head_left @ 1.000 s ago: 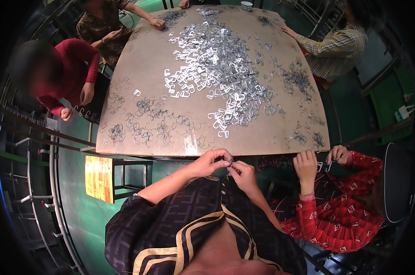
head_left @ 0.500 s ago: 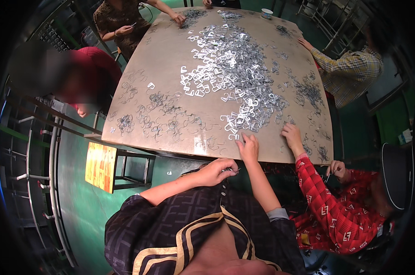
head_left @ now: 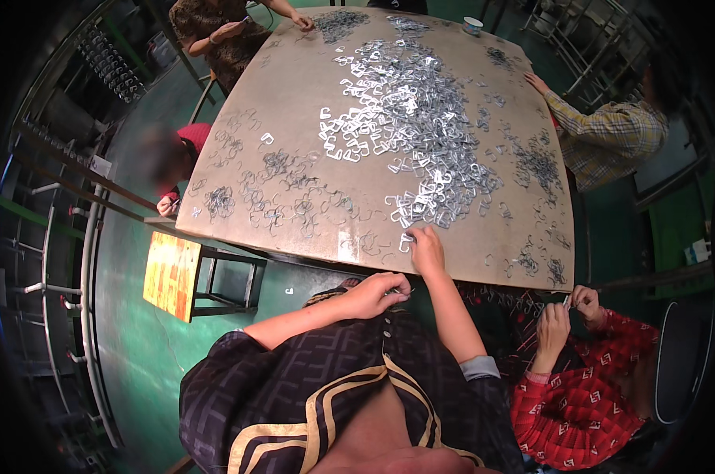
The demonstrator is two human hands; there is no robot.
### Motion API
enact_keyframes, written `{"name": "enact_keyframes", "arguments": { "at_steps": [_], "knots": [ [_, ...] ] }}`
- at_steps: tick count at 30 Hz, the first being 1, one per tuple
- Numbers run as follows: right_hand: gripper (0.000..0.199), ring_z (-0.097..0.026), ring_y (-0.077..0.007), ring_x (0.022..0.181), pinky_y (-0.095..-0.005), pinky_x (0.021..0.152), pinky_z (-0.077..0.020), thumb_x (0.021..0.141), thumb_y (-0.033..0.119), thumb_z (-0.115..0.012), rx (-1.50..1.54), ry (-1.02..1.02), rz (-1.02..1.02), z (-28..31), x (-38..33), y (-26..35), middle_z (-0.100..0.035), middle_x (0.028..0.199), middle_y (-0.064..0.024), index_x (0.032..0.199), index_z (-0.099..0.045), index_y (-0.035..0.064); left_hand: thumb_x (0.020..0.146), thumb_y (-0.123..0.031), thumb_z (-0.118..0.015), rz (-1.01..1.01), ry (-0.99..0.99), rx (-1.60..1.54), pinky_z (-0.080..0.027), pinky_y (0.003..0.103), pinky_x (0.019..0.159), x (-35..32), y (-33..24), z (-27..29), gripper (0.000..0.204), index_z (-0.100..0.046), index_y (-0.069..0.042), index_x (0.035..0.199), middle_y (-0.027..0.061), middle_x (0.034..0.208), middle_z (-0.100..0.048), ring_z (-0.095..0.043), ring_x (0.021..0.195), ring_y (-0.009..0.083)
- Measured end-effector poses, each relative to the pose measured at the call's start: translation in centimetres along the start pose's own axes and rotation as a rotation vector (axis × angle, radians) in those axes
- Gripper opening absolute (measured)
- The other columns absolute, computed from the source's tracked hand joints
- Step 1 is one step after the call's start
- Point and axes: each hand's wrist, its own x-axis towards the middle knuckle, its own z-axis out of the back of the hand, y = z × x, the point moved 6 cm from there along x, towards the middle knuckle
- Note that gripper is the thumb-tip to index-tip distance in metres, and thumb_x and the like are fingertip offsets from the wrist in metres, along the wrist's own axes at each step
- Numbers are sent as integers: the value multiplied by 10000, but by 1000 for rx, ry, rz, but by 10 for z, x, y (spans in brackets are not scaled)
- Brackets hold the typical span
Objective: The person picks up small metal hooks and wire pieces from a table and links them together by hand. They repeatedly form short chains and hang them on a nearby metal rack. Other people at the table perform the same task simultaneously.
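My left hand is held close to my chest, just off the table's near edge. Its thumb and forefinger pinch a small, shiny metal piece, mostly covered by the fingers. Over the table's near part, my right hand has its fingertips closed at a flat silver hook-shaped clip. That clip lies at the near end of a long heap of similar silver clips, which stretches toward the far side. Thin dark bent wires are scattered left of the heap.
The brown table has a cup at its far right. More wires lie along its right side. Co-workers sit around it; a person in a red sleeve is close on my right. A wooden stool stands at the left.
My right fingertips have closed in on the clip, which has turned and come nearer. The red-sleeved co-worker's hand has drawn back from the table to the other hand. My left hand stays put.
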Motion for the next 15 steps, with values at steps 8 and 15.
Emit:
{"name": "enact_keyframes", "arguments": {
  "at_steps": [8, 15],
  "knots": [
    [308, -566, -327, 1001, -425, 857, -467, 703, 109, -776, -114, 206, -88, 5, 8, 22, -555, 1035, -168, 948, -618, 10, 874, -42, -607, 20, -14, -31, -476, 337, 758, -3, 3, -3, 89, -551, -21, 939, 97, 873, -619, -608, 847, 241],
    [242, -641, -212, 660, -337, 576, -520, 731, 55, -750, 395, 335, -325, -3, 15, -17, -647, 762, -132, 913, -617, -32, 874, -41, -612, 10, -38, -29, -476, 321, 763, -5, 1, -2, 92, -552, -19, 940, 91, 873, -622, -609, 840, 222]
  ]
}}
